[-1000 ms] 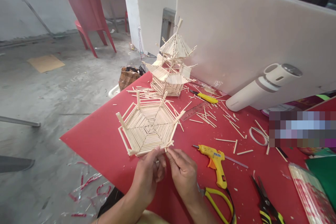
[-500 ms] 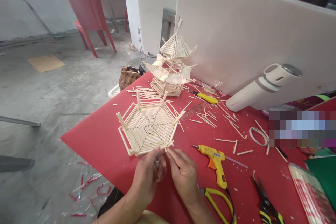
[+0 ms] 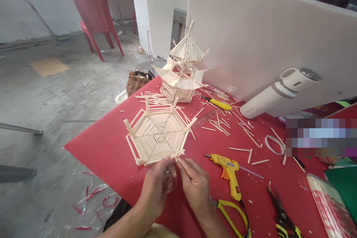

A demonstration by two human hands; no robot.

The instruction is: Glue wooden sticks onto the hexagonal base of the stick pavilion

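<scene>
Pinching the near rim of a flat, web-patterned polygonal stick base [image 3: 160, 135] at lower centre, left hand [image 3: 158, 182] and right hand [image 3: 193, 178] both with fingers curled, near a smooth yellow plastic glue gun [image 3: 229, 171], below a tiered, ridged-roof stick pagoda [image 3: 182, 78] at upper centre.

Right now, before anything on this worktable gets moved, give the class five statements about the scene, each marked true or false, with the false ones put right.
1. The left hand and right hand are at the near edge of the stick platform. True.
2. The glue gun is to the left of the platform. False: the yellow glue gun lies to its right.
3. The stick tower stands beyond the platform. True.
4. The right fingers grip the yellow cutter. False: the cutter lies on the red tabletop.
5. The chair on the floor is green. False: the chair is red.
</scene>
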